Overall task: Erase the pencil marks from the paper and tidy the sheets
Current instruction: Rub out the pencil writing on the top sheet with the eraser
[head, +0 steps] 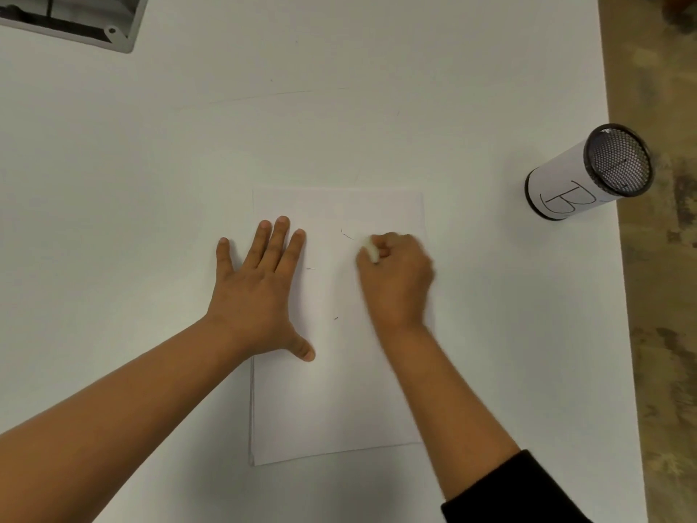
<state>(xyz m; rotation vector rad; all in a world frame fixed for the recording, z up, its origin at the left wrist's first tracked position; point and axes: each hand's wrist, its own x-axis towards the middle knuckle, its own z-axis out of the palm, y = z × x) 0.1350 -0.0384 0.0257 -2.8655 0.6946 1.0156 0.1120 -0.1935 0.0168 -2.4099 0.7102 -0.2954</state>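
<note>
A small stack of white paper sheets [339,402] lies on the white table in front of me. Faint pencil marks [347,235] remain on the top sheet, with smaller traces near its middle. My left hand [260,288] lies flat with spread fingers on the sheet's left part, pressing it down. My right hand [396,277] grips a white eraser [370,251] and holds it against the paper just right of the upper pencil mark. The right hand is blurred.
A black mesh cup [588,171] wrapped in paper marked "B" stands near the table's right edge [618,258]. A grey framed object [75,20] lies at the far left corner. Patterned floor shows beyond the right edge.
</note>
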